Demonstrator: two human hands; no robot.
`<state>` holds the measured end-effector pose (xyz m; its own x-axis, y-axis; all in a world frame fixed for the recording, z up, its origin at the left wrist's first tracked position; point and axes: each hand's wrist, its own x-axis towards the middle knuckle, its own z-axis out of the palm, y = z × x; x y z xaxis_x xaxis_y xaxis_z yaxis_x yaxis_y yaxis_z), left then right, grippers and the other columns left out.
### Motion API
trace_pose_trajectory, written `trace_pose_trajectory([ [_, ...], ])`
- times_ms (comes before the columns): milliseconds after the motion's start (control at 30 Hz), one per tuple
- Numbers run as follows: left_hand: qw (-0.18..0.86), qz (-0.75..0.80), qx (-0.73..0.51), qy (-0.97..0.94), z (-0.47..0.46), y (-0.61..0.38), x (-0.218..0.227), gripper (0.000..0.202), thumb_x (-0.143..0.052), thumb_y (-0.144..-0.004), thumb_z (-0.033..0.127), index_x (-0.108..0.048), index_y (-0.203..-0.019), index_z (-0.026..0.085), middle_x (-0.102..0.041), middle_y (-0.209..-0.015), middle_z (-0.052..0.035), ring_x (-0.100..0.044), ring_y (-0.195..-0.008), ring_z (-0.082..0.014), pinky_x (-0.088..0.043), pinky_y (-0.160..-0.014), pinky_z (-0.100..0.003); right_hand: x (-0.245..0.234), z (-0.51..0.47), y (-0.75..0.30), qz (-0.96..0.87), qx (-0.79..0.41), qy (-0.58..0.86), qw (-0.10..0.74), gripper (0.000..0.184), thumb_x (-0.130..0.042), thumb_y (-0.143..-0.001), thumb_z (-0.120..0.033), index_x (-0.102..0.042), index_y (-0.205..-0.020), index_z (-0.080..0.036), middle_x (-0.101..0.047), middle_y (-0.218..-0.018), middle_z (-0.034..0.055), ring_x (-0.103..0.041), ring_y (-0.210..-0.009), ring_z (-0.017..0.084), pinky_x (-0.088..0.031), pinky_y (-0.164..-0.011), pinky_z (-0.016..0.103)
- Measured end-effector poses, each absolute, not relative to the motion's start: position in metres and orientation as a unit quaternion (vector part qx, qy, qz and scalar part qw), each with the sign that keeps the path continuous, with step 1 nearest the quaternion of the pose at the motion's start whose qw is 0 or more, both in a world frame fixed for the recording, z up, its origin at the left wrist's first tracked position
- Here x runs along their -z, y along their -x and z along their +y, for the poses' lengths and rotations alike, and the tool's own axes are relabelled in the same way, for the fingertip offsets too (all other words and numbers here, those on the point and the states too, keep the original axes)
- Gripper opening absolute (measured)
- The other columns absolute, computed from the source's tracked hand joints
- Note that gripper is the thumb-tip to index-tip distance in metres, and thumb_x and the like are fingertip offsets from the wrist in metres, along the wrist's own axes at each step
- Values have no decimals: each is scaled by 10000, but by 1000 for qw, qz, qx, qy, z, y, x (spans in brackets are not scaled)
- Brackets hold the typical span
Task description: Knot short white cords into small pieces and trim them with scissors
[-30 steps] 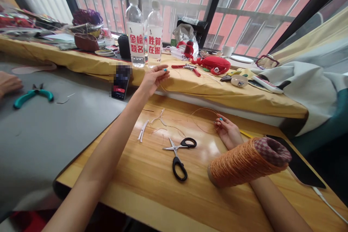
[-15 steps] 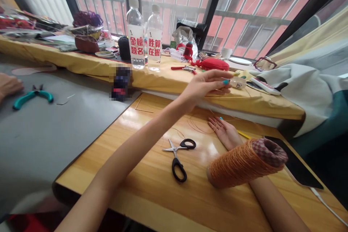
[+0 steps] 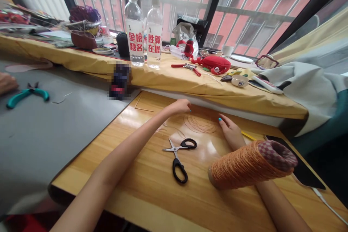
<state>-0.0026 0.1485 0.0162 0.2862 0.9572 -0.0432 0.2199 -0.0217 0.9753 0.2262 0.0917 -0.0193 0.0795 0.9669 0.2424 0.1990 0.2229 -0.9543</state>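
Thin orange cord lies in loose loops on the wooden table between my hands. At the far left of these loops is my left hand, its fingers curled down and closed; they seem to pinch the cord, though the fingertips are mostly hidden. My right hand rests on its side at the loops' right, loosely open, with some fingers out of sight. A big spool of orange cord leans over my right forearm. Black-handled scissors lie spread in front of the loops.
Teal-handled pliers and another person's hand are on the grey mat at left. Two water bottles and red-handled pliers occupy the cloth-covered ledge. A phone with a cable lies right.
My left hand has come down and left from above the ledge to the table. My right hand's fingers have drawn back from over the loops and bent. The view has shifted slightly.
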Motion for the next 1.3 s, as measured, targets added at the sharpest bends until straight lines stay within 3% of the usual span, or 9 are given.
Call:
trace_pose_trajectory([
  [133, 401, 447, -218, -770, 147, 23, -22, 341, -693, -390, 89, -640, -712, 188, -620, -829, -52, -459, -987, -278, -322, -874, -334, 14, 82, -223, -645, -255, 566, 446, 294, -598, -650, -358, -628, -905, -213, -596, -1039, 102, -487, -1033, 288, -265, -971, 441],
  [233, 269, 419, -110, -860, 140, 18, -12, 609, -719, -437, 270, -562, -1024, 216, -491, -1145, -98, -348, -1101, -313, -283, -905, -388, 15, 80, -215, -684, -260, 540, 415, 344, -597, -652, -367, -607, -959, -213, -576, -1095, 83, -474, -1059, 271, -269, -975, 422],
  [300, 200, 410, -109, -883, 137, 9, -3, 615, -658, -548, 369, -492, -1117, 207, -434, -1196, -113, -331, -1106, -303, -272, -913, -391, 18, 82, -213, -683, -286, 525, 420, 389, -589, -656, -385, -572, -1009, -224, -553, -1135, 59, -459, -1085, 248, -283, -975, 409],
  [433, 129, 391, -162, -897, 139, 0, 5, 474, -504, -711, 428, -488, -1102, 160, -451, -1145, -128, -360, -1067, -258, -278, -908, -350, 19, 86, -217, -645, -290, 549, 445, 397, -563, -671, -406, -536, -1035, -250, -533, -1156, 31, -444, -1108, 236, -280, -976, 433],
  [567, 173, 394, -111, -896, 145, 12, -1, 538, -602, -621, 406, -508, -1099, 178, -449, -1160, -115, -337, -1090, -275, -271, -911, -342, 15, 81, -214, -662, -255, 562, 425, 402, -668, -574, -347, -599, -942, -203, -557, -1106, 109, -432, -1101, 310, -238, -989, 449],
  [667, 202, 404, -101, -887, 149, 21, -1, 555, -641, -574, 360, -524, -1092, 199, -470, -1142, -99, -347, -1080, -271, -278, -903, -332, 15, 76, -205, -723, -248, 526, 372, 514, -710, -523, -346, -588, -996, -185, -513, -1169, 139, -399, -1128, 326, -231, -996, 425],
  [867, 112, 401, -153, -896, 154, 30, 8, 308, -488, -720, 210, -578, -1014, 186, -533, -1069, -85, -430, -998, -209, -296, -876, -278, 28, 80, -202, -811, -93, 536, 217, 560, -435, -755, -438, -417, -1213, -116, -351, -1316, 145, -252, -1233, 271, -197, -1005, 458],
  [1100, 90, 366, -138, -916, 138, 21, -2, 237, -468, -748, 300, -636, -884, 204, -609, -919, -59, -534, -833, -176, -369, -724, -228, 29, 83, -206, -857, -37, 490, 154, 495, -310, -828, -419, -363, -1265, -192, -290, -1362, 70, -166, -1268, 221, -187, -1014, 427],
  [1300, 71, 370, -114, -919, 126, 8, -7, 236, -436, -743, 178, -638, -866, 174, -627, -898, -45, -545, -829, -148, -378, -731, -211, 24, 81, -203, -867, -15, 494, 66, 506, -211, -861, -397, -326, -1288, -149, -316, -1347, 94, -212, -1254, 223, -217, -1006, 420],
])
